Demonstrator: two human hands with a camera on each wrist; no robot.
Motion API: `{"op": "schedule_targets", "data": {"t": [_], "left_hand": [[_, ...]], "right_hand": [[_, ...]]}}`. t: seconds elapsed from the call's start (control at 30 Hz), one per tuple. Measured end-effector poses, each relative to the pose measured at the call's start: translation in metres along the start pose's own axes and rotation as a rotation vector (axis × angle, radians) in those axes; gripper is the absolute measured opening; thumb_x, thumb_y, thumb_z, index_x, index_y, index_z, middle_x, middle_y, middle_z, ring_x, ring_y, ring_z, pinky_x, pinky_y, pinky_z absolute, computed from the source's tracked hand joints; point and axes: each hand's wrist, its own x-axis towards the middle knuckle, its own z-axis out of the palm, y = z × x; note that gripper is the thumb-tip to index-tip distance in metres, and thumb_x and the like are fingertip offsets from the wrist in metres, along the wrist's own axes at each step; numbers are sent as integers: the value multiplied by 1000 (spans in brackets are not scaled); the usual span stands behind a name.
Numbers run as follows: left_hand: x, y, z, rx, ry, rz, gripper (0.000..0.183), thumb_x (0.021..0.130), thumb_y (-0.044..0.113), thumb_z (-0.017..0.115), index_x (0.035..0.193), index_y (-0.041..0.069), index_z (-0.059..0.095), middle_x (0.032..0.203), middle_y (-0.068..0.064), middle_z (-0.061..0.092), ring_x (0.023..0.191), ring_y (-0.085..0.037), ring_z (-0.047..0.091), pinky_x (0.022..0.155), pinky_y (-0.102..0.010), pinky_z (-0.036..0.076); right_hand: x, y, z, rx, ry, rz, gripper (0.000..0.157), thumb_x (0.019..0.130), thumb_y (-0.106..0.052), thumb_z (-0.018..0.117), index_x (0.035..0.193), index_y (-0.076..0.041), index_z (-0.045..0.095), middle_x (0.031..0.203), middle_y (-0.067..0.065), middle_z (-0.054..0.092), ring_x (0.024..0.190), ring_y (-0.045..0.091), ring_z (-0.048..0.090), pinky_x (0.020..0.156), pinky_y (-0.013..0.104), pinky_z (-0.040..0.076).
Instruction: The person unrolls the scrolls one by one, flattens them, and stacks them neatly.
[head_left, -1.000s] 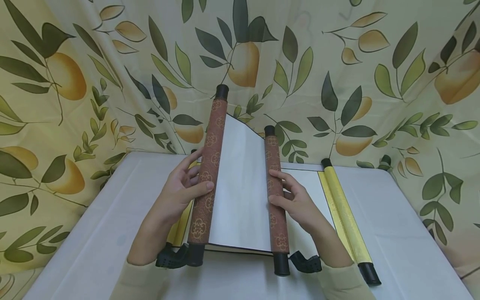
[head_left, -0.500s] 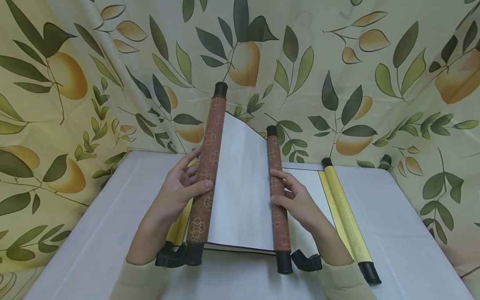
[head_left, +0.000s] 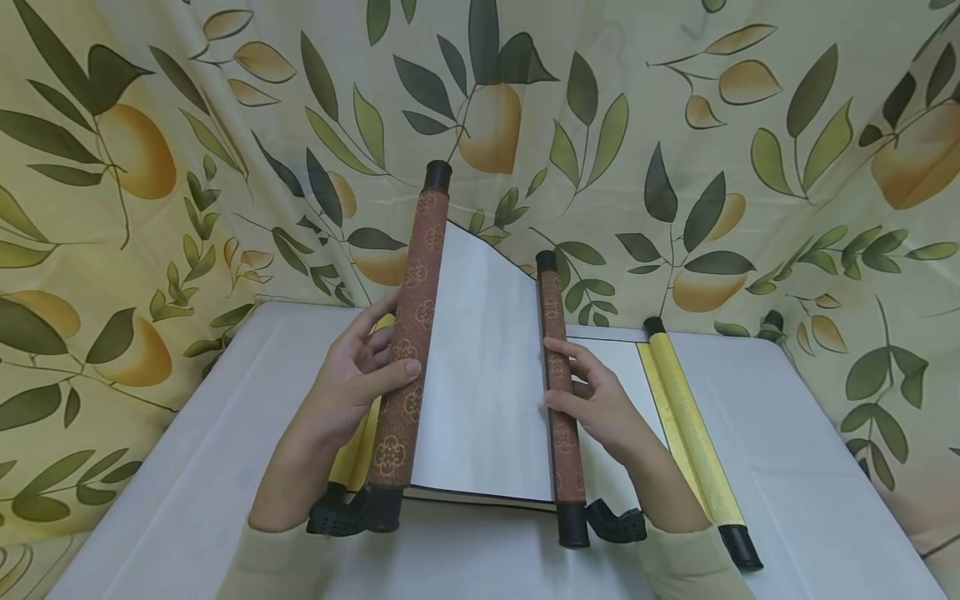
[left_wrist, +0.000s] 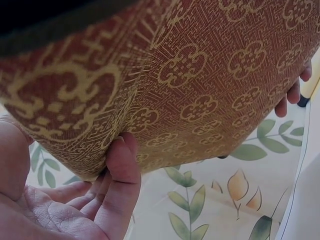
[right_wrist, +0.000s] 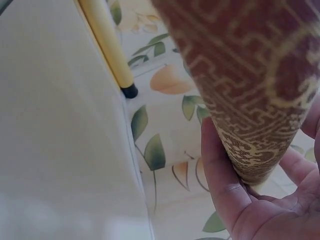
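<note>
A hanging scroll (head_left: 487, 375) with red-brown, gold-patterned rollers and black end caps is held up, partly unrolled, its white paper stretched between them. My left hand (head_left: 348, 383) grips the thicker left roller (head_left: 408, 342), thumb across its front and fingers behind. On the thinner right roller (head_left: 552, 317), my right hand (head_left: 600, 404) curls its fingers and thumb around the outer side. The left wrist view shows the patterned backing (left_wrist: 200, 90) pinched low by the left fingers (left_wrist: 122, 165). In the right wrist view, the right hand (right_wrist: 260, 210) cups the patterned roll (right_wrist: 250, 100).
Beneath lies an unrolled scroll with white paper (head_left: 618, 375), a yellow right roller (head_left: 693, 425) and a yellow left roller (head_left: 356, 450) mostly hidden by my left hand. Both rest on a white-covered table (head_left: 795, 450). A fruit-and-leaf patterned cloth (head_left: 600, 200) hangs behind.
The two red-brown rollers have drawn slightly farther apart, the left one shifting left and the right one right, so more white paper shows. Both hands keep their grip.
</note>
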Motion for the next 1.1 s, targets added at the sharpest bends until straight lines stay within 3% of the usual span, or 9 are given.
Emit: {"op": "schedule_targets", "data": {"t": [0.37,0.63,0.93,1.1], "left_hand": [[-2,2,-2,18,6,28,82,89,-4,65,157,18,27,136,-21,54,115,-25,63,89,-36,57],[-3,3,-3,17,25,26,82,88,-4,66,157,19,27,136,-21,54,116,-26,63,89,-37,57],[-4,5,-5,20,33,24,82,89,-6,64,157,18,26,135,-22,55,114,-24,63,87,-36,58],[-5,6,-6,21,34,29,82,89,-6,64,157,19,26,135,-21,54,114,-25,63,87,-36,58]], "right_hand": [[0,-1,-1,-5,11,7,69,92,-5,66,152,-21,38,155,21,31,131,43,48,94,46,51],[-1,-3,-2,-29,28,3,68,92,-4,65,152,-20,39,160,19,23,136,47,40,99,54,46],[0,-2,-2,-28,34,17,68,92,-5,66,153,-19,38,156,21,29,129,44,48,92,44,52],[0,-1,-3,-41,44,7,67,92,-5,66,152,-20,39,154,19,32,128,44,48,92,44,52]]}}
